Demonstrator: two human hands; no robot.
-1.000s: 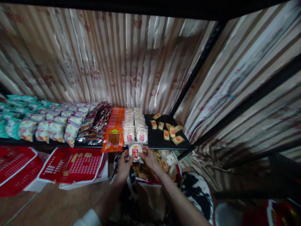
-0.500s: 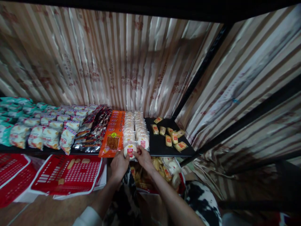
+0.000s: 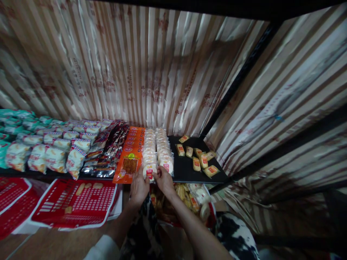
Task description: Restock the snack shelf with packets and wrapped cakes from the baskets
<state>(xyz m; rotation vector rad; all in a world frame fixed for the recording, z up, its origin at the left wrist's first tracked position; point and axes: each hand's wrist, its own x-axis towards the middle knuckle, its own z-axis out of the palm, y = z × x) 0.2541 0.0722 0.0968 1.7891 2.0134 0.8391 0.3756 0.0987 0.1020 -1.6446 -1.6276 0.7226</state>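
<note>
A round white packaged cracker with a red label lies at the front of the left row on the black shelf. My left hand grips its left edge, fingers closed. My right hand pinches its right side, thumb and fingers together. Behind it runs a row of the same crackers, and a second row stands to the right. Just left of my left hand is a flat orange snack packet. Several small yellow packets lie scattered to the right on the black shelf.
Dark shiny packets, white puffed bags and green bags fill the shelf's left side. Below are a red basket with a few loose pieces and another basket of yellow packets. A black post rises at the right.
Both hands have pushed slightly forward with the cracker, bringing it up against the left row. The camera view has shifted a little.
</note>
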